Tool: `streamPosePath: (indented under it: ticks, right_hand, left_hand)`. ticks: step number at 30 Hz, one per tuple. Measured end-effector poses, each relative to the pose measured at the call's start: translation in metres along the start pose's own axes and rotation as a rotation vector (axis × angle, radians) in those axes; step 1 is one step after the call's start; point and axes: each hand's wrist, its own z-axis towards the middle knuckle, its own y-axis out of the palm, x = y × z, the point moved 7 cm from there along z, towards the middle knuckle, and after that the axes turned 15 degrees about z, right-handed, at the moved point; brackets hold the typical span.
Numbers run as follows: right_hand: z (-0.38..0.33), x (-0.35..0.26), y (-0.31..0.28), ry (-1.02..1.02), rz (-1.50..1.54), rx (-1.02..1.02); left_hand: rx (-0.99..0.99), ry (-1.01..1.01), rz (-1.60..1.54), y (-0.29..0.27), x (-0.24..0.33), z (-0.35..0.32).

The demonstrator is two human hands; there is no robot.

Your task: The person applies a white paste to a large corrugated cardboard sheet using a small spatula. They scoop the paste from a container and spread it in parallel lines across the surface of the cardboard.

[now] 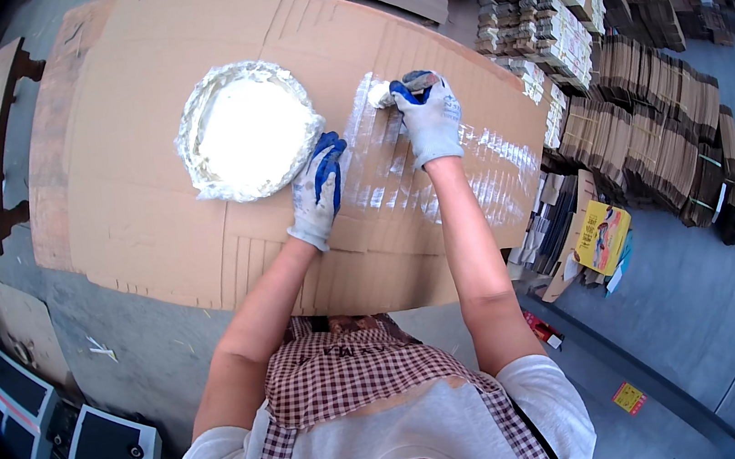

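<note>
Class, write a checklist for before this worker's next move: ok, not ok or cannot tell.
1. Pair of white-and-blue fabric gloves worn: ok.
2. Right hand gripping the small whitish lump: ok.
3. Left hand clear of the round bowl with crinkled clear-plastic rim: cannot tell; they overlap in view.
4. Bowl upright on the flat brown cardboard sheet: ok.
5. Cardboard free of marks: not ok; shiny whitish streaks lie on its right side.
6. Bowl's white contents smooth: cannot tell; glare hides texture.

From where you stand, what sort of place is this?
Probably a cardboard packaging workshop or warehouse: stacks of flattened cardboard stand on the grey floor, and a cardboard-covered table bears a round, plastic-wrapped container.
</note>
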Motion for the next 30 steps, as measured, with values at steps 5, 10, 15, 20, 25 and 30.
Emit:
streamPosePath:
  ticks: [5,10,15,20,25,30]
  right_hand:
    - [-0.009,0.000,-0.006,-0.067,0.026,-0.134]
    - [-0.032,0.027,-0.038,-0.114,-0.193,0.023]
    - [-0.061,0.025,-0.054,-0.084,-0.054,0.139]
    - [-0.073,0.039,-0.051,-0.070,-0.240,0.084]
    - [-0.060,0.075,-0.077,0.229,0.520,0.387]
    - [-0.028,0.081,-0.038,0.379,1.103,0.355]
  left_hand:
    - [0.002,-0.022,-0.036,-0.003,0.001,0.003]
    - [-0.007,-0.016,-0.008,0.002,0.001,0.001]
    - [0.048,0.032,-0.007,-0.001,0.001,0.001]
    - [0.019,0.022,0.015,0.000,0.002,0.002]
    - [-0.008,-0.012,0.021,0.000,0.005,0.002]
    - [-0.029,0.004,0.034,0.003,0.001,0.001]
